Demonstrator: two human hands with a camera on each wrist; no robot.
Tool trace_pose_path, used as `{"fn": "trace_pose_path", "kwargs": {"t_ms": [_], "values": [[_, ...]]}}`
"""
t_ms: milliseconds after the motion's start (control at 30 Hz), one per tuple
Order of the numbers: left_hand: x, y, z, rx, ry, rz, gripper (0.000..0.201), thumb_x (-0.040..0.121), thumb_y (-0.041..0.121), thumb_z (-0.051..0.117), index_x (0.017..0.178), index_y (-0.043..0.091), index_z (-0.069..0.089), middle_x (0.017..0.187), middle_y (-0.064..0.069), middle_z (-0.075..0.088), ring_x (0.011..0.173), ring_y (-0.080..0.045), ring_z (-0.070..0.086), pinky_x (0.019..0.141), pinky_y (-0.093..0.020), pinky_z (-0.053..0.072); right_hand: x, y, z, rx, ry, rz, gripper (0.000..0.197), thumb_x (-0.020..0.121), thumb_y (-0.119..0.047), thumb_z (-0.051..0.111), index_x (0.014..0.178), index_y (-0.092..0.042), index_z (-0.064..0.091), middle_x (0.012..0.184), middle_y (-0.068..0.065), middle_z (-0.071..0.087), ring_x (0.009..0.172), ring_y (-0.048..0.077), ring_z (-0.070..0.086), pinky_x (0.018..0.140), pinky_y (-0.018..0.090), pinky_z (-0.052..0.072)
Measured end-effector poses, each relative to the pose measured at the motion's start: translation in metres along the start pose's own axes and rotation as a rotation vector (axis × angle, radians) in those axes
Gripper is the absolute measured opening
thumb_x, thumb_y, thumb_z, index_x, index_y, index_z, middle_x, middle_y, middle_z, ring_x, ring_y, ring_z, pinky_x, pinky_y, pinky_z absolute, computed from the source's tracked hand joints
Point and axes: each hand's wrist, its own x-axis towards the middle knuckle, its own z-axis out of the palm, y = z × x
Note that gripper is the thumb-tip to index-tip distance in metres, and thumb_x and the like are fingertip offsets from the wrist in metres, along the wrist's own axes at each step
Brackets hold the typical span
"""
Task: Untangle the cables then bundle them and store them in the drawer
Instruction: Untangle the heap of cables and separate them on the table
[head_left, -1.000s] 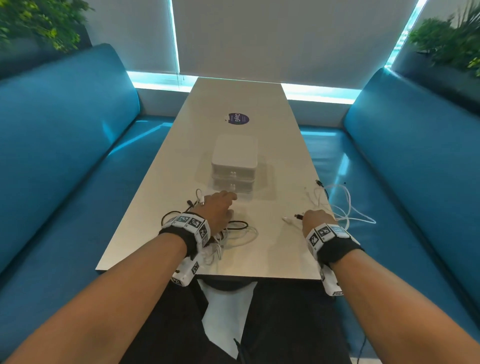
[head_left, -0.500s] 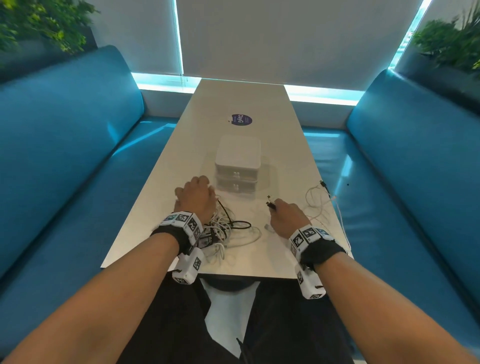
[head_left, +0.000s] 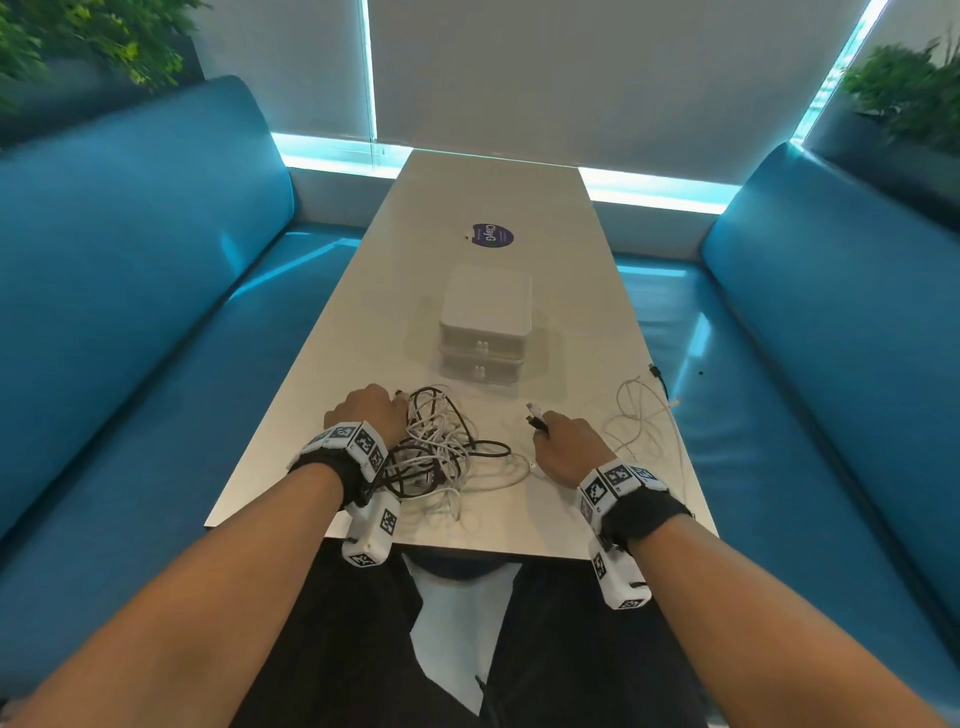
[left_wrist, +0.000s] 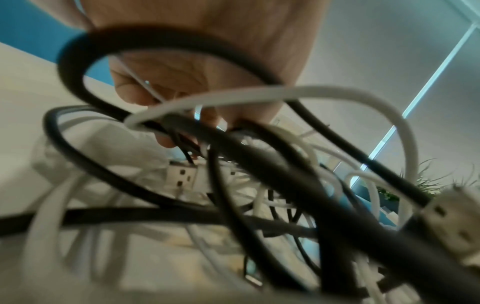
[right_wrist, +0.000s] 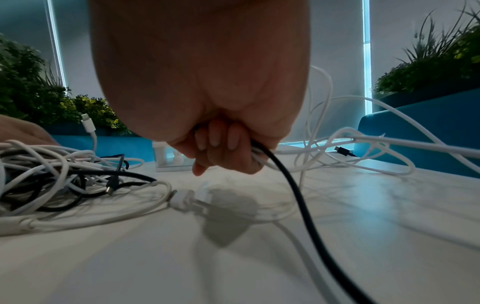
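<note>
Blue booth seats flank a long pale bench (head_left: 332, 374), w/ plants in the far corners and a blind-covered window behind. Near edge of the bench holds the tangle of black and white cables (head_left: 441, 447), lying just right of the left hand (head_left: 366, 413) and touching it. Left wrist view shows that hand's fingers (left_wrist: 166, 96) curled round a few strands from the pile, incl. a thin white one; exactly which strands is hard to tell, loops blur close to the lens. Right hand (head_left: 563, 444) sits right of the tangle, near it but apart, fist closed on cable ends: a black cable (right_wrist: 293, 191) runs down out of the fist toward the camera, and white + dark plug tips poke out the top in the head view. More loose white cable (head_left: 641, 415) trails off to the right, w/ a small dark plug by the bench edge. Drawer unit (head_left: 485, 332), two stacked white drawers, both closed, stands beyond the tangle, straight ahead between the hands, roughly equally near both. Judgement: still at the untangling step; tangle spreads mostly near-to-far, so pulling the held ends rightward while the left pins the pile looks the likely way to free a strand. Whether the black cable threads back into the pile can't be made out.
</note>
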Motion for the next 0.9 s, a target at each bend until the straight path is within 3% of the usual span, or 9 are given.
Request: {"fn": "trace_pose_path", "kwargs": {"t_ms": [133, 267, 367, 433, 533, 600, 700, 800, 900], "values": [[-0.003, 0.006, -0.004, 0.048, -0.012, 0.034, 0.035, 0.089, 0.048, 0.061, 0.079, 0.015, 0.067, 0.084, -0.006, 0.067, 0.079, -0.031, 0.063, 0.082, -0.038, 0.053, 0.0, -0.003, -0.001, -0.007, 0.011, -0.002, 0.029, 0.1, -0.026, 0.037, 0.114, -0.009, 0.056, 0.107, 0.015, 0.064, 0.084, 0.028, 0.058, 0.075, 0.035, 0.049], [-0.002, 0.006, -0.011, 0.111, -0.02, 0.044, 0.019, 0.088, 0.035, 0.064, 0.093, 0.017, 0.069, 0.098, -0.009, 0.07, 0.089, -0.033, 0.065, 0.086, -0.04, 0.05, -0.001, -0.006, -0.003, 0.023, 0.031, 0.002, 0.033, 0.098, -0.03, 0.04, 0.118, -0.008, 0.054, 0.109, 0.014, 0.063, 0.087, 0.028, 0.062, 0.076, 0.036, 0.052], [-0.003, 0.007, -0.011, 0.152, -0.005, 0.072, 0.018, 0.092, 0.028, 0.059, 0.106, 0.019, 0.067, 0.106, -0.006, 0.069, 0.103, -0.032, 0.062, 0.094, -0.041, 0.039, -0.003, -0.008, -0.006, 0.042, 0.037, -0.007, 0.035, 0.097, -0.031, 0.042, 0.121, -0.008, 0.053, 0.111, 0.014, 0.062, 0.088, 0.027, 0.061, 0.074, 0.034, 0.05], [-0.004, 0.008, -0.01, 0.156, 0.023, 0.096, 0.019, 0.095, 0.026, 0.054, 0.109, 0.019, 0.064, 0.111, -0.006, 0.067, 0.109, -0.032, 0.059, 0.097, -0.041, 0.039, -0.004, -0.008, -0.007, 0.043, 0.037, -0.014, 0.035, 0.097, -0.031, 0.041, 0.12, -0.008, 0.054, 0.112, 0.015, 0.062, 0.089, 0.028, 0.061, 0.075, 0.034, 0.05], [-0.005, 0.01, -0.013, 0.068, 0.033, 0.117, 0.019, 0.096, 0.032, 0.056, 0.104, 0.014, 0.057, 0.11, -0.012, 0.065, 0.1, -0.035, 0.061, 0.085, -0.038, 0.047, -0.005, -0.008, -0.008, 0.04, 0.04, -0.016, 0.033, 0.098, -0.03, 0.041, 0.118, -0.008, 0.054, 0.111, 0.015, 0.062, 0.09, 0.029, 0.061, 0.075, 0.035, 0.05], [-0.006, 0.014, -0.018, 0.045, 0.022, 0.129, 0.028, 0.096, 0.035, 0.06, 0.103, 0.01, 0.052, 0.108, -0.016, 0.062, 0.096, -0.037, 0.061, 0.074, -0.036, 0.045, -0.006, -0.008, -0.009, 0.044, 0.04, -0.018, 0.032, 0.098, -0.028, 0.04, 0.118, -0.007, 0.054, 0.111, 0.016, 0.062, 0.089, 0.029, 0.061, 0.074, 0.035, 0.049], [-0.007, 0.019, -0.029, 0.073, 0.067, 0.149, 0.034, 0.096, 0.038, 0.062, 0.106, 0.007, 0.052, 0.109, -0.018, 0.061, 0.097, -0.04, 0.061, 0.071, -0.036, 0.043, -0.005, -0.008, -0.009, 0.069, 0.046, -0.036, 0.034, 0.102, -0.029, 0.036, 0.115, -0.005, 0.056, 0.109, 0.016, 0.064, 0.087, 0.029, 0.06, 0.073, 0.033, 0.045], [-0.012, 0.029, -0.039, 0.138, 0.143, 0.25, 0.029, 0.1, 0.038, 0.054, 0.103, 0.01, 0.061, 0.102, -0.015, 0.067, 0.093, -0.037, 0.063, 0.073, -0.036, 0.044, -0.004, -0.01, -0.009, 0.127, 0.017, -0.06, 0.037, 0.104, -0.03, 0.034, 0.11, -0.008, 0.062, 0.111, 0.014, 0.067, 0.097, 0.031, 0.062, 0.085, 0.037, 0.049], [-0.023, 0.048, -0.038, 0.081, 0.061, 0.398, 0.026, 0.104, 0.035, 0.048, 0.098, 0.016, 0.064, 0.093, -0.008, 0.069, 0.085, -0.032, 0.064, 0.072, -0.037, 0.048, -0.004, -0.014, -0.008, 0.168, 0.007, -0.067, 0.034, 0.104, -0.026, 0.035, 0.107, -0.01, 0.065, 0.113, 0.012, 0.067, 0.102, 0.03, 0.062, 0.09, 0.037, 0.048]]}}
